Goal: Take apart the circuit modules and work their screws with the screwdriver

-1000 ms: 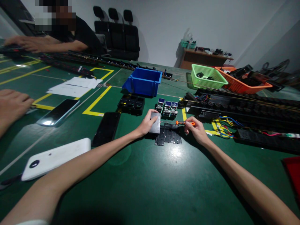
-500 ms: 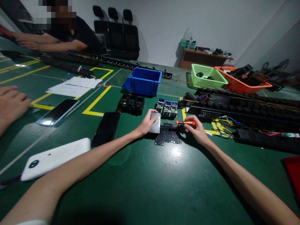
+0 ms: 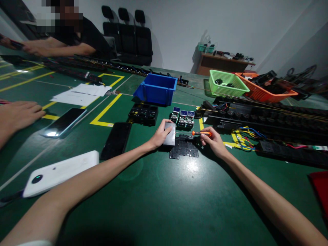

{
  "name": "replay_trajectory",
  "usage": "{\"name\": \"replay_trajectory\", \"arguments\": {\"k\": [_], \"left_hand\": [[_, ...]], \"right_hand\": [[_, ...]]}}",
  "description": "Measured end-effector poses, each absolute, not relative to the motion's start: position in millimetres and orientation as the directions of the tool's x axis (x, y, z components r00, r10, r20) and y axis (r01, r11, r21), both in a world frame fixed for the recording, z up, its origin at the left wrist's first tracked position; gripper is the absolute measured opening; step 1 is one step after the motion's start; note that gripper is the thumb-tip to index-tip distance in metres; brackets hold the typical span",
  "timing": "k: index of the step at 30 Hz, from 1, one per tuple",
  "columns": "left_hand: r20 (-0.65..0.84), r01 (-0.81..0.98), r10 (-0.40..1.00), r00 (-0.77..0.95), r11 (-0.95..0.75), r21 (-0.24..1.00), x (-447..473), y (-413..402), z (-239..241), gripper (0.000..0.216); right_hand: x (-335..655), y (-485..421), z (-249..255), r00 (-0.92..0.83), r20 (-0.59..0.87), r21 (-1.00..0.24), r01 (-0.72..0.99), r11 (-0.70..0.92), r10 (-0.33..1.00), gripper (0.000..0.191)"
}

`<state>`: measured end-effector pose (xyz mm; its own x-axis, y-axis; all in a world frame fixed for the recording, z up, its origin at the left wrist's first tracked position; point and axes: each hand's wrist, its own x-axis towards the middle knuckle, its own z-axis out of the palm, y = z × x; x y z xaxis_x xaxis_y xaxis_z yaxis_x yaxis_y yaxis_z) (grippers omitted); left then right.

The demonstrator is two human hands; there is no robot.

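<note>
My left hand (image 3: 159, 136) is closed around a small grey rectangular block (image 3: 170, 134), held upright on the green table (image 3: 164, 201). My right hand (image 3: 213, 140) grips an orange-handled screwdriver (image 3: 202, 133), its tip pointing left over flat black plastic plates (image 3: 183, 149) lying between both hands. Just beyond stand three small circuit modules with blue displays (image 3: 182, 118).
A black phone (image 3: 116, 140), a second phone (image 3: 63, 122), a white device (image 3: 58, 173) and papers (image 3: 80, 94) lie left. Blue bin (image 3: 156, 89), green basket (image 3: 227, 84), orange basket (image 3: 266, 91) and long black strips with wires (image 3: 266, 119) sit behind. Other people's hands (image 3: 17, 114) work at left.
My right hand with the screwdriver has shifted slightly left toward the black plates. The other person's hand at the left edge has slid rightward. My left hand stays put.
</note>
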<state>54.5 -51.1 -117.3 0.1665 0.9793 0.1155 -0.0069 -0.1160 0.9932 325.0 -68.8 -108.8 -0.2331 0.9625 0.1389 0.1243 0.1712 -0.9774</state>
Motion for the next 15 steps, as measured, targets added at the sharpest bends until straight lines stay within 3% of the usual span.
{"name": "replay_trajectory", "arguments": {"k": [15], "left_hand": [[0.106, -0.017, 0.983, 0.147, -0.105, 0.994, 55.6, -52.8, -114.1, 0.029]], "right_hand": [[324.1, -70.1, -107.2, -0.237, 0.177, -0.953, 0.2, 0.226, 0.955, 0.03]]}}
